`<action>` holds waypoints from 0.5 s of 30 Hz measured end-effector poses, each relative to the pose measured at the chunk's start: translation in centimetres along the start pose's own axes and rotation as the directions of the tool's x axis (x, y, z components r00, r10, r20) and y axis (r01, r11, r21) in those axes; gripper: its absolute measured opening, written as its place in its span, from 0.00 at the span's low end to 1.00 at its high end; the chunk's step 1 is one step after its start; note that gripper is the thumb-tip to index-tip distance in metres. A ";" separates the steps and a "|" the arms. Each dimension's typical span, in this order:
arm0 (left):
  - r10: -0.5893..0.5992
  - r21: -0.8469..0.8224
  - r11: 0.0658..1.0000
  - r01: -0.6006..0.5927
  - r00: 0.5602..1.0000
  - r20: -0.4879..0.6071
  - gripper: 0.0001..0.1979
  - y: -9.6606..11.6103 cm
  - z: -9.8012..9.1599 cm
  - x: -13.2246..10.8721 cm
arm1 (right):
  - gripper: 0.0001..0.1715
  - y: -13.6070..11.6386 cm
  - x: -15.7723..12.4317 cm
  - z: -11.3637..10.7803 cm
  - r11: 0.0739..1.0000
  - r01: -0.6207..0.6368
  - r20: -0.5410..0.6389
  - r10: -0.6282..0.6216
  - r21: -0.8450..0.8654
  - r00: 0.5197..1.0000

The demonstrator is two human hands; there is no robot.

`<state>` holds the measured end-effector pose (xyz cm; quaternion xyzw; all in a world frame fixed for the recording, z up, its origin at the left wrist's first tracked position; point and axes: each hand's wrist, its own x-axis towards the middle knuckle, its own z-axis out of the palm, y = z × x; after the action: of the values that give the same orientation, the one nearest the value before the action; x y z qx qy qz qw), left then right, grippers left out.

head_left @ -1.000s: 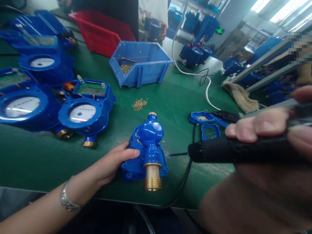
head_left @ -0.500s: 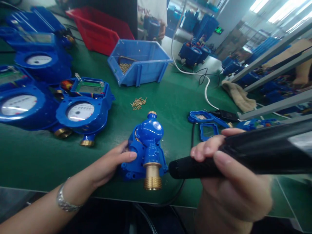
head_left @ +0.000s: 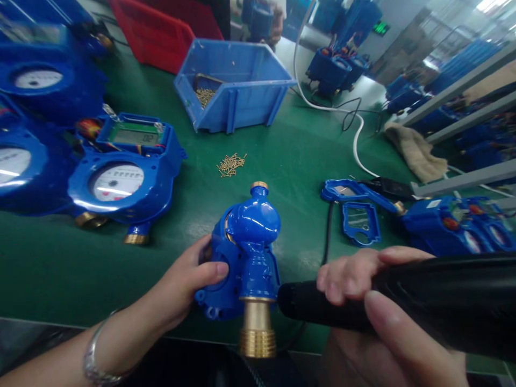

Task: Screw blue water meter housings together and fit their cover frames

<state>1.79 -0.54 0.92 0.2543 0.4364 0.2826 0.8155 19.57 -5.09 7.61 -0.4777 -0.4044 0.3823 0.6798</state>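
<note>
My left hand (head_left: 201,274) grips a blue water meter (head_left: 258,220) by its left side, thumb on the housing. The meter is turned so its rounded underside faces me, and its brass threaded end (head_left: 258,328) points toward me. My right hand (head_left: 387,301) is wrapped around a black electric screwdriver (head_left: 338,306) held nearly level. Its nose meets the right side of the meter; the bit is hidden there. Beyond the meter, a small pile of brass screws (head_left: 231,165) lies on the green table (head_left: 282,156).
At the left stand several blue water meters (head_left: 121,183). A blue bin (head_left: 250,102) with screws and a red bin (head_left: 161,37) are at the back. Blue covers (head_left: 360,223), more meters (head_left: 447,223) and a cloth (head_left: 415,150) lie right. Behind, a person's hand (head_left: 276,24) holds a meter.
My view has shifted lower and closer, so the meter and the screwdriver look larger. Both hands keep their holds, and the screwdriver's nose stays at the meter's right side.
</note>
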 end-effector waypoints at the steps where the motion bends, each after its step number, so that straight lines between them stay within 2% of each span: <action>1: 0.001 0.000 1.000 -0.001 1.000 0.002 0.28 0.0 0.0 0.0 | 0.13 0.0 0.0 0.0 1.000 -0.001 0.002 0.001 -0.005 1.000; 10: 0.016 0.035 0.999 -0.016 1.000 0.016 0.29 0.4 0.1 0.1 | 0.17 0.3 0.0 0.4 0.999 0.022 -0.052 -0.020 0.028 0.998; 13: -0.007 0.088 0.996 0.004 0.999 0.032 0.29 0.8 -0.1 0.3 | 0.21 -0.4 0.2 0.3 0.998 -0.016 0.011 0.015 0.062 1.000; 15: -0.019 0.114 0.993 0.014 0.999 0.044 0.29 1.1 -0.4 0.4 | 0.22 -1.8 0.6 -0.2 0.999 -0.020 0.047 0.017 0.051 0.999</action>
<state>1.40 0.55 1.21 0.3032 0.4353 0.2448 0.8116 20.20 -5.04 9.43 -0.4546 -0.4058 0.4100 0.6786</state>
